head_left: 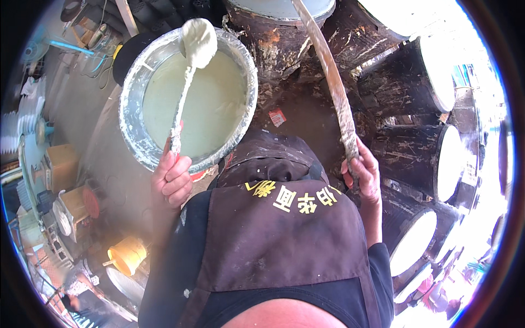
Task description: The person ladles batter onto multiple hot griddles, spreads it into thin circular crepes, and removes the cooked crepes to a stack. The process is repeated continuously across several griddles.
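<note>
My left hand [171, 180] grips the handle of a ladle [198, 44], whose head is heaped and smeared with thick off-white paste. Behind it is a wide grey bucket [131, 109] holding pale milky liquid [216, 104]; the ladle head overlaps its far rim from this view. In my right hand [364, 172] is a long, slightly curved wooden stick [333, 82], coated with pale residue toward the grip and reaching up past the top of the picture. A dark brown apron [281, 240] covers my front.
Large dark, splattered drums with pale tops [404, 158] line the right side and far end [257, 44]. A small red-and-white scrap [277, 117] lies on the brown floor. At left are a yellow bucket [127, 254], boxes [61, 167] and a fan [34, 50]. Another person [435, 295] is at lower right.
</note>
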Motion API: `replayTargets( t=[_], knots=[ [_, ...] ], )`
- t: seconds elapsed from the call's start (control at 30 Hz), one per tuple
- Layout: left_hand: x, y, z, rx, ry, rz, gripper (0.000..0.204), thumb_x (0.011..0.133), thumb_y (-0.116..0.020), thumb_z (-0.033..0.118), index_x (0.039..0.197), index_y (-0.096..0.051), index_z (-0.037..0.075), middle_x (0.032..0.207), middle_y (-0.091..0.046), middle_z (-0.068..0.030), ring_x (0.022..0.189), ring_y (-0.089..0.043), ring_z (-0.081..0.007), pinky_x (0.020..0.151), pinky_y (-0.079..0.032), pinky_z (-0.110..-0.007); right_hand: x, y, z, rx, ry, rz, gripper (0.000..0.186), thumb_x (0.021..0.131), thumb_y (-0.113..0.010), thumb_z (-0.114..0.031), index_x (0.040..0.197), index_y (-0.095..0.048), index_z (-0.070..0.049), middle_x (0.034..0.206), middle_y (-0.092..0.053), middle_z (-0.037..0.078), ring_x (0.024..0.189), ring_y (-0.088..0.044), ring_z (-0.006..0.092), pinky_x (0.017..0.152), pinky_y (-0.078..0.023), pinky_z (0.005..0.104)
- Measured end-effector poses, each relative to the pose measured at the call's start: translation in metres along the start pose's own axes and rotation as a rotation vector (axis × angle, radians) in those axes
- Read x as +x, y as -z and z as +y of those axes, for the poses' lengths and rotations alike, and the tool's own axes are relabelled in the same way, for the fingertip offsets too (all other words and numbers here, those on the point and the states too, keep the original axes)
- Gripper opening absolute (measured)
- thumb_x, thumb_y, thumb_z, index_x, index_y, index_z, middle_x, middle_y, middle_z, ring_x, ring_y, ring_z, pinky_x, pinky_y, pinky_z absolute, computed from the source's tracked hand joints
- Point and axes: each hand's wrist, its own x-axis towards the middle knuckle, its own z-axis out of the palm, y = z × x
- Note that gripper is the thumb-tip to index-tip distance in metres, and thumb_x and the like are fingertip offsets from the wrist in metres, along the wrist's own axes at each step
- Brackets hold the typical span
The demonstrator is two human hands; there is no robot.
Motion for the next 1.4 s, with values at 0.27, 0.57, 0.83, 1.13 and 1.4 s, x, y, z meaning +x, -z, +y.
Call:
replayTargets(
  t=[0.27, 0.57, 0.83, 1.13, 1.4],
  knots=[
    [0.025, 0.007, 0.01, -0.028, -0.035, 0.021, 0.024, 0.105, -0.03, 0.029, 0.109, -0.046, 0.011, 0.056, -0.035, 0.0019, 0.034, -0.029, -0.0052, 0.029, -0.031, -0.018, -0.021, -0.001, 0.044, 0.059, -0.078, 0.174, 0.06, 0.09, -0.061, -0.017, 0.144, -0.038, -0.004, 0.073, -0.061, 0.006, 0.05, -0.049, 0.0082, 0.045, -0.039, 0.0198],
    [0.033, 0.02, 0.006, 0.012, -0.121, -0.099, 0.046, 0.106, -0.028, 0.023, 0.15, -0.017, 0.023, 0.068, -0.038, 0.0005, 0.038, -0.033, -0.0045, 0.03, -0.034, -0.02, 0.036, 0.021, 0.029, 0.026, -0.044, 0.086, 0.057, 0.091, -0.057, -0.012, 0.144, -0.037, -0.003, 0.073, -0.061, 0.006, 0.05, -0.049, 0.0075, 0.045, -0.039, 0.0201],
    [0.083, -0.079, -0.049, 0.507, -0.389, 0.028, 0.061, 0.101, -0.04, 0.015, 0.152, -0.009, 0.026, 0.064, -0.033, 0.0012, 0.038, -0.032, -0.005, 0.031, -0.03, -0.022, 0.123, 0.081, 0.01, -0.263, -0.154, -0.169, 0.053, 0.092, -0.056, -0.012, 0.142, -0.041, -0.006, 0.069, -0.061, 0.004, 0.046, -0.048, 0.0074, 0.042, -0.039, 0.0202],
    [0.279, -0.197, -0.025, 0.656, -0.223, -0.128, 0.052, 0.1, -0.044, 0.012, 0.147, -0.029, 0.029, 0.065, -0.037, 0.0032, 0.041, -0.034, -0.0035, 0.031, -0.033, -0.018, 0.241, 0.068, -0.098, -0.56, 0.521, -0.014, 0.047, 0.092, -0.053, -0.003, 0.138, -0.049, -0.01, 0.072, -0.062, 0.001, 0.053, -0.05, 0.0032, 0.049, -0.042, 0.0206],
    [0.435, -0.193, -0.039, 1.69, -0.59, 0.192, 0.069, 0.086, -0.059, 0.009, 0.148, -0.029, 0.014, 0.081, -0.065, -0.0091, 0.053, -0.058, -0.0184, 0.048, -0.051, -0.032, 0.313, 0.108, -0.097, -0.978, 0.598, 0.251, 0.054, 0.083, -0.059, 0.0, 0.134, -0.051, -0.015, 0.101, -0.064, 0.023, 0.088, -0.063, 0.0403, 0.077, -0.052, 0.0432]
  ],
)
